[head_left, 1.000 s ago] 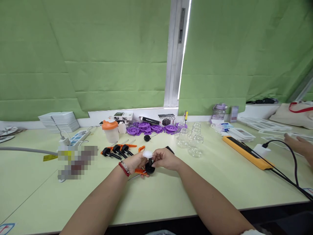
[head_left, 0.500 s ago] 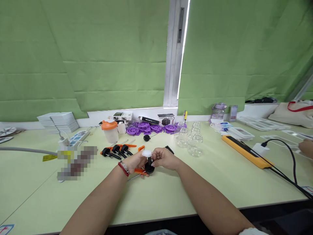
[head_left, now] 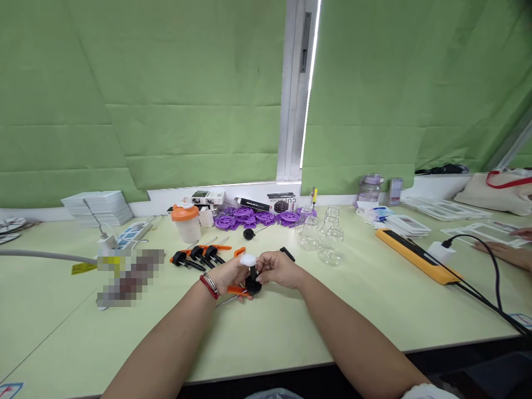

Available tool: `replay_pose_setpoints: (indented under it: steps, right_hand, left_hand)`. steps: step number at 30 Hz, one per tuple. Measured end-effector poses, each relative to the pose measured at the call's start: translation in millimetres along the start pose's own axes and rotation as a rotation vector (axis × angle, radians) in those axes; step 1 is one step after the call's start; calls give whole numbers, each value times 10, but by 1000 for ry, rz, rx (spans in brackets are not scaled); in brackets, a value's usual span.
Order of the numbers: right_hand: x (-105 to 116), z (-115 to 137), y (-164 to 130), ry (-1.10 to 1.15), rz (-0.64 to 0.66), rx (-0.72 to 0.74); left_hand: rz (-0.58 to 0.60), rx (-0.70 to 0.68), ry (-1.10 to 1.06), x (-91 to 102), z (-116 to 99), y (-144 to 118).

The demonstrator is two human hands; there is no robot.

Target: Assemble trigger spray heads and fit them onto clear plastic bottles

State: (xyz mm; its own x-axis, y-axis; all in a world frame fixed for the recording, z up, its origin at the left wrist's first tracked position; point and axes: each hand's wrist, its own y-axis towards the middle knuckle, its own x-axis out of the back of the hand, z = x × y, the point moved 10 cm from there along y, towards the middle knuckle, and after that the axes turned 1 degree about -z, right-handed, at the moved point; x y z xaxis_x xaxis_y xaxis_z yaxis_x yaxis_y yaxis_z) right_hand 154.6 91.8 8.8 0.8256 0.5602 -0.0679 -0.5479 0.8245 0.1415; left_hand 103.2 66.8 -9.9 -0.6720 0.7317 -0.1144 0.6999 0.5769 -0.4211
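Note:
Between my hands, above the front middle of the table, is a black round-based part (head_left: 253,285) with an upright stem and a white cap (head_left: 249,260) on top. My left hand (head_left: 230,275) is closed around it from the left, and an orange strip and a thin metal rod stick out beneath that hand. From the right, my right hand (head_left: 276,268) pinches the black part at its stem; the fingertips partly hide the contact. Similar black parts (head_left: 198,253) with orange strips and metal rods lie to the left. A small black piece (head_left: 287,254) rests just behind my right hand.
An orange-lidded shaker cup (head_left: 187,224), purple plastic parts (head_left: 249,217) and small boxes (head_left: 208,197) stand behind. Clear glass-like vessels (head_left: 331,252) are right of my hands. Farther right are a yellow-orange power strip (head_left: 418,256), a cable and another person's hands (head_left: 501,252).
My hands keep their grip on the black part with hardly any movement. At the far right, the other person's hands have come further into view over the white frames.

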Motion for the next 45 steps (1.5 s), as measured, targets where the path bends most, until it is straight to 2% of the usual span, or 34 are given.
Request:
replay_pose_setpoints:
  steps: [27,40,45]
  right_hand:
    - [-2,13,-14,-3,-13,-15]
    - [60,67,-50,-56,-36,-18]
    - [14,71,-68,-23,-18,-45]
  left_hand:
    - [44,-14,-28,27,36,50]
    - [46,-13,14,-30,-26,0]
    - [74,-18,14,-47,-19,5]
